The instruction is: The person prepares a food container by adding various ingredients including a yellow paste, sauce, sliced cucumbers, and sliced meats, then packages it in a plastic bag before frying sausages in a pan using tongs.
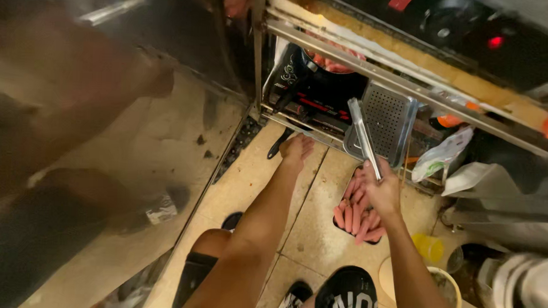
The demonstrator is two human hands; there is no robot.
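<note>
**Fingers on tongs, fingers at the shelf edge**

Fingers of the right hand are clenched round the handle end of a pair of metal tongs; the tongs rise from the fist and point up toward a perforated steel tray that leans against the lower shelf of a steel counter; the 2 tong arms lie close together. Just below this hand a dark tray of pink sausages sits on the tiled floor; the hand partly covers it.

The left hand stretches forward, fingers loosely spread and holding nothing; its fingertips are at the front edge of the lower shelf, beside a black appliance with red markings; whether they touch the shelf I cannot tell. A dark flat object lies on the floor just left of this hand.

A yellow cup stands on the floor right of the right forearm, near a white plastic bag. At the left a blurred shape fills the frame.
</note>
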